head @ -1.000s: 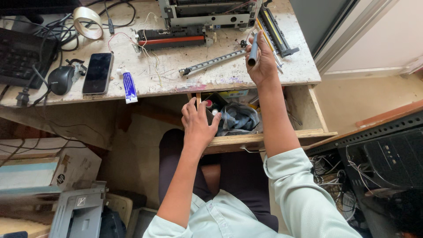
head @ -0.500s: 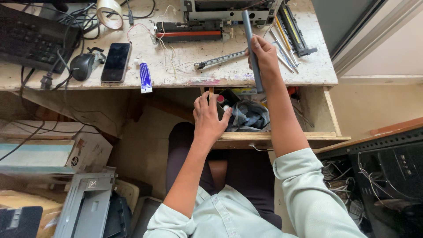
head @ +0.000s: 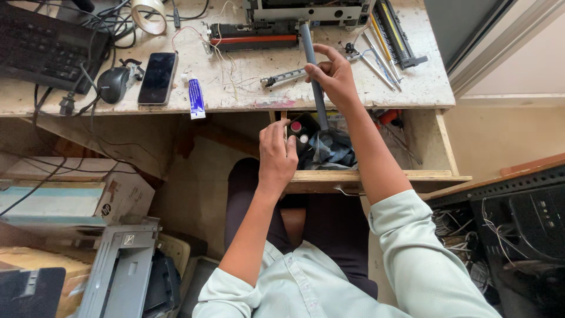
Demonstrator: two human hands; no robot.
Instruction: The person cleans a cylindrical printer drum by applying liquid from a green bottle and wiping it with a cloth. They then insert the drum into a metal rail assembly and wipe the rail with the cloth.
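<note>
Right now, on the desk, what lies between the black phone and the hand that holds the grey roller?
In the head view, between the black phone and the right hand gripping the grey roller lie a small blue-and-white tube, thin loose wires and a slim metal rod.

You have one view only, from the camera on your head, looking steeply down and slightly forward. The desk (head: 235,97) runs along the top edge of the frame, its open drawer (head: 376,175) sits mid-frame, and your lap and sleeves fill the bottom. Everything lies within arm's reach, close in.
</note>
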